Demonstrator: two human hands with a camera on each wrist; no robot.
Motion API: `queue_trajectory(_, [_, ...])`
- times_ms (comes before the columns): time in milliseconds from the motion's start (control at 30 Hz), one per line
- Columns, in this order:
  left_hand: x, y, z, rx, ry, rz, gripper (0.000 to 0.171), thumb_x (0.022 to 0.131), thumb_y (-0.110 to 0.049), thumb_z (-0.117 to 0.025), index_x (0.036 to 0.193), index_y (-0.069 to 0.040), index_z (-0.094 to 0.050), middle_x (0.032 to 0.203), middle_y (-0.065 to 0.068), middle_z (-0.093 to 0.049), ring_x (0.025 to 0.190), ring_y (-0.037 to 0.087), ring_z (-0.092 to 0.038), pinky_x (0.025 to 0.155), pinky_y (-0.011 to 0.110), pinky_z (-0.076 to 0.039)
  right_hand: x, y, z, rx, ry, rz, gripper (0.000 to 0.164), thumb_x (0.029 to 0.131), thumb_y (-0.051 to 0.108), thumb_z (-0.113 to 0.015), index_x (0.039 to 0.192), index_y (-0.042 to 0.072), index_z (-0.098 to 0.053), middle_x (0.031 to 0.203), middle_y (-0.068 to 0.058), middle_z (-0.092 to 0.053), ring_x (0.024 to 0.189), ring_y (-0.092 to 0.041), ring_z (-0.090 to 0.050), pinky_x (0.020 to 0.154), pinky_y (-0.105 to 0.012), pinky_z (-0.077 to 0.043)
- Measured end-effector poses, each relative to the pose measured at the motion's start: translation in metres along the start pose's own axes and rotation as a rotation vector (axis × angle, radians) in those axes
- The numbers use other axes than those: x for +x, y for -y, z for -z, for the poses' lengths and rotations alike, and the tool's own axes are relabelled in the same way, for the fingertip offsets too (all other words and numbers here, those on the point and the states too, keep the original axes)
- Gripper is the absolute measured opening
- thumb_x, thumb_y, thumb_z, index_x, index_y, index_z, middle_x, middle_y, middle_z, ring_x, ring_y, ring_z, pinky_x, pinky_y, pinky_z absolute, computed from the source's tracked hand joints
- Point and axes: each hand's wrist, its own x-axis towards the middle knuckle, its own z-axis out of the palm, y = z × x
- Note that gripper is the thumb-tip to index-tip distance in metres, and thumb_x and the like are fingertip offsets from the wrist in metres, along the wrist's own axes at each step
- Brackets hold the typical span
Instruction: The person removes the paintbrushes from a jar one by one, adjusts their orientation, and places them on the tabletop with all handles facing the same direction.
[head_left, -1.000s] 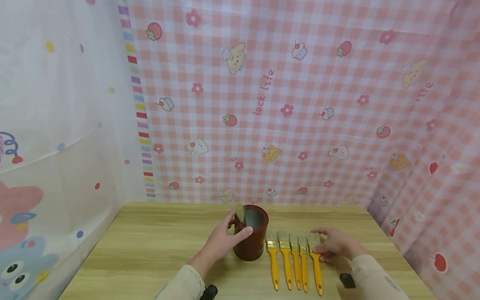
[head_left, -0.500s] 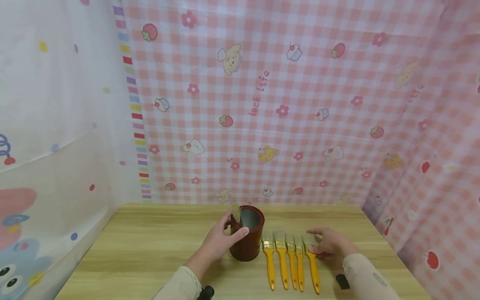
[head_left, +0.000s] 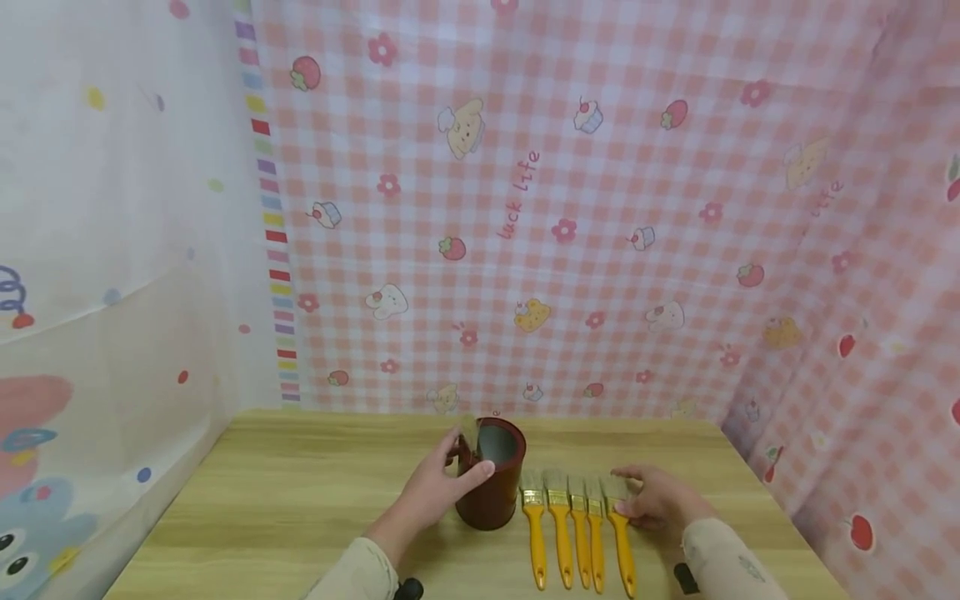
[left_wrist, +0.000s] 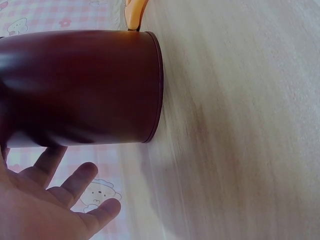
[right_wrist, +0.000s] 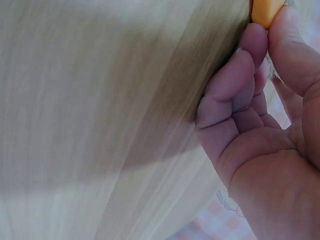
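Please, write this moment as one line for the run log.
left hand: holds brown cup | right hand: pinches rightmost brush | other four brushes: lie on table

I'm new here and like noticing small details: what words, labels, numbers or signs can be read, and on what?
"luck life": on the pink-and-white checked cloth, near its middle.
"life": farther right on that cloth; faint, and anything before it is unreadable.
"e": low on that cloth, just above the reddish-brown cylindrical pot; no other letters show there.
No lettering can be made out on the pot or the yellow-handled paintbrushes.
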Motion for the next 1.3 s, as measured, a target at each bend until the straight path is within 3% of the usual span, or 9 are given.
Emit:
queue_trajectory(100, [-0.001,0.002,0.000,-0.008,0.002,0.006,0.099,0.095,-0.069,-0.069,0.172,-0.025,-0.024,0.168,0.020,-0.043,0.153,0.050,-0.043,0.116,0.070,-0.045,0.000,0.000,-0.003,-0.011,0.003,-0.008,0.070,0.095,0.008,-0.080,0.158,0.005,-0.050,0.129,-0.027,-0.064,0.066,-0.013,-0.058,0.064,-0.029,-0.055])
queue_trajectory(167, [-0.001,0.002,0.000,-0.012,0.002,0.012,0.099,0.095,-0.069,-0.069,0.173,-0.026,-0.024,0.168,0.019,-0.043,0.154,0.049,-0.042,0.116,0.070,-0.044,0.000,0.001,-0.004,-0.009,0.000,-0.012,0.070,0.095,0.007,-0.081,0.158,0.006,-0.051,0.131,-0.029,-0.063,0.066,-0.013,-0.057,0.064,-0.029,-0.055])
queue_trajectory(300, [-0.002,0.002,-0.001,-0.014,0.006,0.013,0.098,0.096,-0.068,-0.069,0.173,-0.026,-0.024,0.168,0.019,-0.043,0.154,0.049,-0.042,0.116,0.070,-0.045,-0.001,0.000,-0.006,0.002,0.005,-0.020,0.071,0.095,0.007,-0.080,0.159,0.007,-0.050,0.157,-0.038,-0.040,0.065,-0.013,-0.056,0.063,-0.029,-0.054])
queue_trajectory(400, [-0.003,0.001,-0.001,-0.010,0.013,0.009,0.098,0.097,-0.067,-0.069,0.172,-0.025,-0.024,0.168,0.020,-0.044,0.153,0.050,-0.043,0.114,0.070,-0.045,-0.001,-0.001,-0.007,0.001,0.007,-0.027,0.071,0.095,0.007,-0.080,0.159,0.008,-0.050,0.163,-0.040,-0.030,0.065,-0.013,-0.055,0.062,-0.028,-0.053])
queue_trajectory(633, [-0.004,0.001,-0.002,-0.007,0.017,0.013,0.098,0.096,-0.068,-0.069,0.172,-0.025,-0.024,0.167,0.019,-0.044,0.153,0.049,-0.043,0.114,0.070,-0.045,-0.002,-0.003,-0.008,-0.007,0.000,-0.027,0.070,0.095,0.006,-0.080,0.158,0.007,-0.050,0.157,-0.040,-0.038,0.063,-0.012,-0.055,0.061,-0.028,-0.052])
queue_trajectory(900, [0.000,0.001,-0.002,-0.011,0.006,0.011,0.099,0.096,-0.069,-0.069,0.173,-0.028,-0.023,0.168,0.017,-0.044,0.154,0.048,-0.042,0.117,0.070,-0.044,-0.002,0.001,-0.004,0.003,-0.009,-0.008,0.068,0.095,0.004,-0.079,0.157,0.006,-0.050,0.158,-0.041,-0.035,0.070,-0.017,-0.060,0.065,-0.031,-0.056])
queue_trajectory(1167, [0.000,0.000,-0.001,-0.019,-0.001,0.017,0.099,0.095,-0.069,-0.070,0.173,-0.029,-0.023,0.168,0.016,-0.044,0.156,0.046,-0.041,0.118,0.068,-0.044,-0.002,0.007,-0.001,-0.060,0.003,-0.015,0.069,0.096,0.009,-0.080,0.158,0.009,-0.051,0.157,-0.039,-0.037,0.068,-0.016,-0.058,0.062,-0.029,-0.053])
queue_trajectory(1300, [0.000,0.000,-0.001,-0.015,-0.003,0.012,0.099,0.095,-0.068,-0.071,0.173,-0.029,-0.023,0.168,0.016,-0.045,0.156,0.045,-0.041,0.118,0.068,-0.044,-0.002,0.007,-0.001,-0.084,0.000,-0.019,0.068,0.096,0.011,-0.081,0.157,0.010,-0.051,0.150,-0.035,-0.048,0.065,-0.016,-0.057,0.061,-0.029,-0.051])
